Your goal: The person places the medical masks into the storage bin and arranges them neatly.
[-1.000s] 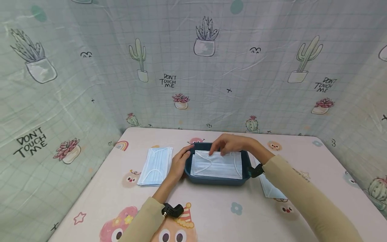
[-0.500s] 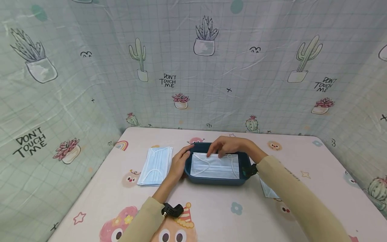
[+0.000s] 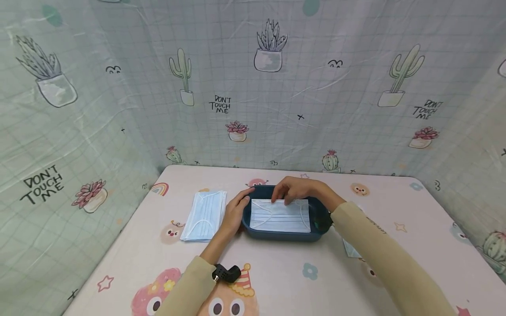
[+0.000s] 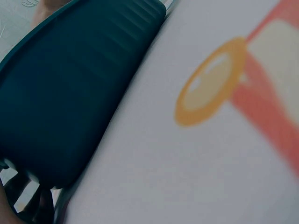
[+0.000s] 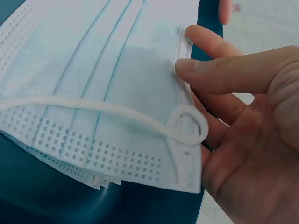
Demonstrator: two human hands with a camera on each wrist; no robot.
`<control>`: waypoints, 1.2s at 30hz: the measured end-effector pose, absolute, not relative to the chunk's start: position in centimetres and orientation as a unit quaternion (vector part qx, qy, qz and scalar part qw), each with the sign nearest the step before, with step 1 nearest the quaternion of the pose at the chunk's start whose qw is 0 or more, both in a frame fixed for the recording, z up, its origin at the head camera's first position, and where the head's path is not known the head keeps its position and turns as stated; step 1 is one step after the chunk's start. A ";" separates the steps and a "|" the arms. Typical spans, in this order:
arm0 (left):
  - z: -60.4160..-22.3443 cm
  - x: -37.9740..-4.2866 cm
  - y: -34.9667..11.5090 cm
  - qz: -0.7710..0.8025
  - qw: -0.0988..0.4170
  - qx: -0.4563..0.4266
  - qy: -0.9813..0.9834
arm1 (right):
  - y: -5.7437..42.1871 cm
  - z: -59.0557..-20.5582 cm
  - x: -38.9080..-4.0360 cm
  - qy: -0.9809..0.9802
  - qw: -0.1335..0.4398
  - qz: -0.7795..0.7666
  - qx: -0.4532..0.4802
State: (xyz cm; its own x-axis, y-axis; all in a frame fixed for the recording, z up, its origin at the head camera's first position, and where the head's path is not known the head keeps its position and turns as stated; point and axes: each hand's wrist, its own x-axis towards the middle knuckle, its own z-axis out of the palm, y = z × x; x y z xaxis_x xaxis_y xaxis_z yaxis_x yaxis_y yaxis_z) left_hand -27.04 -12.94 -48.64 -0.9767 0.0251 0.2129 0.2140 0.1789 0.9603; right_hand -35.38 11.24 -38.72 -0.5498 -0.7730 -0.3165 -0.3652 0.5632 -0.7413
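On the far left the sheet [image 3: 67,145] hangs in folds, printed with potted cacti and "DON'T TOUCH ME". Moving along, here's the pale blue mask stack [image 3: 203,217], flat on the cartoon-printed table [image 3: 276,272], slightly angled, white ear loops lying across the top. Just beside it comes the left hand [image 3: 234,211], with a black device [image 3: 227,274] strapped at the wrist below; thumb and fingers are over the rim at the tray's left end, and yes, that hand's got hold of it. The dark blue tray [image 3: 284,237] sits upright on the table, and inside it, nearer the left end, lie the pale blue masks [image 3: 280,217], long edge across, several layered together. Now the right hand [image 3: 296,188], arched over the far side: thumb on top, fingers behind, pinching the masks' far edge. Close up at the right wrist, the upper mask shows its pleats and a curled loop by the thumb; how many layers are caught, I can't tell. Off to the right runs the beige sleeve [image 3: 387,250], and peeping out past it, outside the tray, is another pale blue mask [image 3: 351,250], mostly hidden.
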 end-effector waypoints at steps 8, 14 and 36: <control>-48.7 -27.1 -12.9 -0.632 0.076 -0.081 -0.767 | 11.1 -38.6 -35.2 0.840 0.326 -0.279 -0.333; -48.7 -27.2 -13.0 -0.628 0.079 -0.079 -0.770 | 11.3 -38.7 -35.2 0.842 0.328 -0.266 -0.335; -48.6 -27.1 -12.9 -0.625 0.079 -0.079 -0.772 | 11.1 -39.0 -34.8 0.859 0.290 -0.251 -0.339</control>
